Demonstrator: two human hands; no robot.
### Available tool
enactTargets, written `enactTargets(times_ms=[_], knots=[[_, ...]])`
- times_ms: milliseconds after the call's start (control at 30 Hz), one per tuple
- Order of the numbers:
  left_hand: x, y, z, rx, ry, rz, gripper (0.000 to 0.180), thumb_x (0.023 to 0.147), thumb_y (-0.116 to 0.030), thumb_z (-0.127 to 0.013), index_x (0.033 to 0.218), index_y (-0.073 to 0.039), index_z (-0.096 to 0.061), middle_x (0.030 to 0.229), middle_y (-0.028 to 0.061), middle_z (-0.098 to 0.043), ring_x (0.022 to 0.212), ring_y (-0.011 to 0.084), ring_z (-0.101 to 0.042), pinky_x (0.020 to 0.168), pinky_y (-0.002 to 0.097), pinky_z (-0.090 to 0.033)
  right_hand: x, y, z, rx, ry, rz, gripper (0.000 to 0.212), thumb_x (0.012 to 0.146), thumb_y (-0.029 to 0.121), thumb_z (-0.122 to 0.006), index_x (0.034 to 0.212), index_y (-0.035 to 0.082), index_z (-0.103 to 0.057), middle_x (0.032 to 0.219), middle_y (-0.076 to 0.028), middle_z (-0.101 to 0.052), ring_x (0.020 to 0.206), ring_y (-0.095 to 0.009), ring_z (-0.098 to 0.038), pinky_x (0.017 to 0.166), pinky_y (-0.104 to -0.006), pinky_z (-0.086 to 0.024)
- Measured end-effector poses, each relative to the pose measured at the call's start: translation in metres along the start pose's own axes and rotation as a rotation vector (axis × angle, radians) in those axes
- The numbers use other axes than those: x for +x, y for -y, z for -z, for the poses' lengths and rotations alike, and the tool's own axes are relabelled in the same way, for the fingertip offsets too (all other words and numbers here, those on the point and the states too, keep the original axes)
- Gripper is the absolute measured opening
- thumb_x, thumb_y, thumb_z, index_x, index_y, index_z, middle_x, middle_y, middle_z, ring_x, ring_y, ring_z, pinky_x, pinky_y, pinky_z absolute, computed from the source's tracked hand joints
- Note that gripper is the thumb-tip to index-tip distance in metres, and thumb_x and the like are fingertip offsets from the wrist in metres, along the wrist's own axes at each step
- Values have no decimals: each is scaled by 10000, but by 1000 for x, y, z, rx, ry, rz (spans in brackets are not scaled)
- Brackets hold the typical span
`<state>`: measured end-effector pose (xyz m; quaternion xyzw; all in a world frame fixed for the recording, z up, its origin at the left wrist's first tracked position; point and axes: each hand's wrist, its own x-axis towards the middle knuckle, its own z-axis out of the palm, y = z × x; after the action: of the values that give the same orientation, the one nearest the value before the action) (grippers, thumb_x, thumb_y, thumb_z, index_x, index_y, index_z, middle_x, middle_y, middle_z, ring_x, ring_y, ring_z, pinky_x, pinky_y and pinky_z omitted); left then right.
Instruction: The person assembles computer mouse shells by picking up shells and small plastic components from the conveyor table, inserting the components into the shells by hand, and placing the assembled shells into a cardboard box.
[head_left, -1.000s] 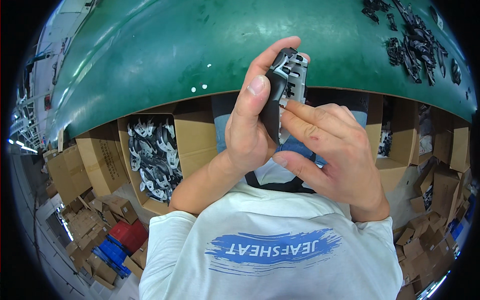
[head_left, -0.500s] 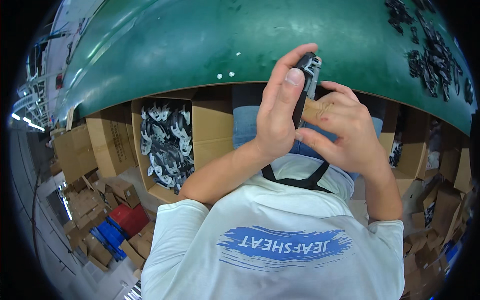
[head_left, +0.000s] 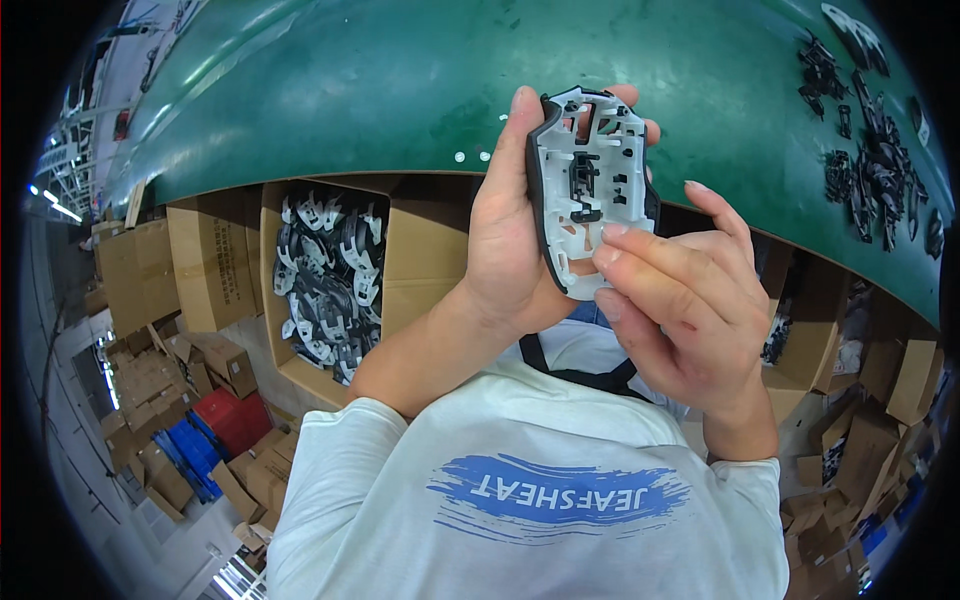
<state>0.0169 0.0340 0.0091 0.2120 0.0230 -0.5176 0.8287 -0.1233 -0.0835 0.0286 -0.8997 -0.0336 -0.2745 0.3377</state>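
My left hand [head_left: 500, 240] is wrapped around a mouse shell [head_left: 635, 190], an oval plastic cover with black sides and a white-grey inside. Its hollow underside, with ribs, posts and a small black insert [head_left: 584, 180], faces me. Thumb on the left side, fingers behind and past the far right edge, the left hand carries it above the table's near edge. At the shell's near end, the fingertips of my right hand [head_left: 700, 300] touch the inner face, with the thumb by the rim. Whether a small part sits between those fingertips cannot be seen.
Black plastic parts [head_left: 880, 170] lie at the right of the green table [head_left: 350, 90], several small white bits [head_left: 460, 157] near its middle. Below its left edge stands a carton [head_left: 425, 260] of black-and-grey shells [head_left: 330, 280]. More cartons [head_left: 860, 450] crowd the right; blue and red bins [head_left: 190, 455] stand lower left.
The mouse shell has turned from edge-on to showing its inside and come slightly left. My right fingers have moved from its side to the inner face at its near end.
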Motion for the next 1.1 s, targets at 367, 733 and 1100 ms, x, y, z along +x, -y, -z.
enactTargets(times_ms=[367,733,1100], knots=[[-30,-75,45,243,-91,-285,708,1145,-532,-362,1578,23,-442,1358,206,-660,1119,300,-702,929,426,-633,-4,-123,55,-335,-209,-470,191,996,133,-739,1144,22,-786,1173,-150,-793,1091,-294,-752,994,-380,-556],[-253,-238,279,2021,-1150,-415,531,1062,-321,-703,1451,26,-599,1431,180,-621,1324,289,-583,1165,395,-418,10,-179,90,-735,-299,-683,297,953,251,-780,1208,112,-714,953,-76,-736,841,-310,-737,744,-429,-585],[-103,-252,214,1725,-971,-1058,457,1090,-178,-638,1487,29,-544,1494,186,-568,1401,294,-557,1191,420,-434,5,-195,89,-491,-271,-409,206,959,90,-743,1161,74,-773,1094,-100,-760,984,-318,-722,853,-416,-555]])
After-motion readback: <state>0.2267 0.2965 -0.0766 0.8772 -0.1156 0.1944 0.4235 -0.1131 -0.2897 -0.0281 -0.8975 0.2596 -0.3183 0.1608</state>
